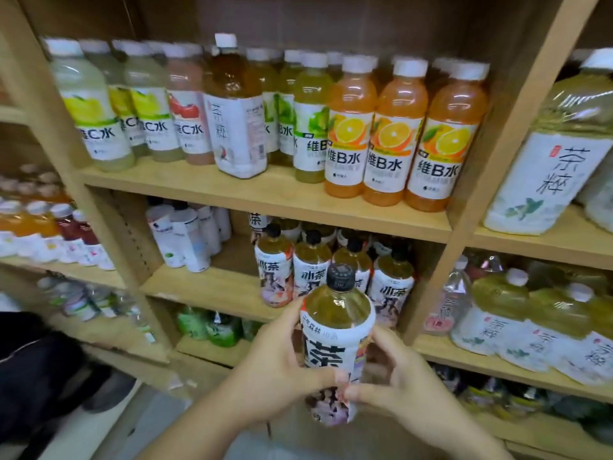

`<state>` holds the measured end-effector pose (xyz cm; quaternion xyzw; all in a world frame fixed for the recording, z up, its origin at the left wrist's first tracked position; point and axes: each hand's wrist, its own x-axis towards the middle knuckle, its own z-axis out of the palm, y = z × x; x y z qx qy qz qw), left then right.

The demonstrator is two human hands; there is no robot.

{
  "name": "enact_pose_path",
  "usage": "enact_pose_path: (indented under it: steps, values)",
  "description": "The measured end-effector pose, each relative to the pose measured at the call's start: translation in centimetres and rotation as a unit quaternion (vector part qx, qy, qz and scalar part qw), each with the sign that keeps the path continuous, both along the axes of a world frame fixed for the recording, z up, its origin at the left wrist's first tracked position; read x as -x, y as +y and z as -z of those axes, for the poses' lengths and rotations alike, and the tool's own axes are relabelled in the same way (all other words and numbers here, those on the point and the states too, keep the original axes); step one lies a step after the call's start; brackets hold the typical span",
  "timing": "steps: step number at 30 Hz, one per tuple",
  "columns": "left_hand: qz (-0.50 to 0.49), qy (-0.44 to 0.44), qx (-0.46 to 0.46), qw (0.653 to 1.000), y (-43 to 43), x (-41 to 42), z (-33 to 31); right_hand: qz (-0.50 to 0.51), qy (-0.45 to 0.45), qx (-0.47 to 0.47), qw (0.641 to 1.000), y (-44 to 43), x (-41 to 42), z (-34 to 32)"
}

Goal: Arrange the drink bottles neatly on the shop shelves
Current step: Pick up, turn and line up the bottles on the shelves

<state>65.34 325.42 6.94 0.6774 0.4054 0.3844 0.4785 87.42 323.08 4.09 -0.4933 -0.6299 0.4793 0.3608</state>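
Both my hands hold one black-capped tea bottle upright in front of the shelves. My left hand grips its left side; my right hand grips its right side, thumb on the label. Directly behind it, several matching black-capped tea bottles stand on the middle shelf. The top shelf carries lemon drink bottles, a taller tea bottle standing among them, and orange drink bottles.
White bottles stand at the middle shelf's left, with bare board between them and the tea bottles. Large tea bottles fill the right bay. Green packs sit on the lower shelf. A wooden upright divides the bays. A dark-clothed person is at lower left.
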Motion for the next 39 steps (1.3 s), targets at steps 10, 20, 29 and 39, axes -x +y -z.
enact_pose_path:
  steps: [10,20,29,39]
  values:
    - [-0.192,-0.007,0.024,0.981,4.9,7.7,4.2,-0.075,-0.051,-0.012,0.996,9.4,9.8,2.0]
    - [-0.281,0.035,0.028,0.959,10.2,13.5,6.9,0.031,-0.116,-0.019,0.993,15.9,16.2,6.2]
    - [-0.174,0.054,0.014,0.983,20.6,17.2,9.8,0.231,-0.144,-0.035,0.962,18.1,20.4,8.4]
    - [-0.118,0.119,-0.031,0.985,27.8,16.7,12.4,0.534,-0.1,0.022,0.839,20.3,25.1,11.1]
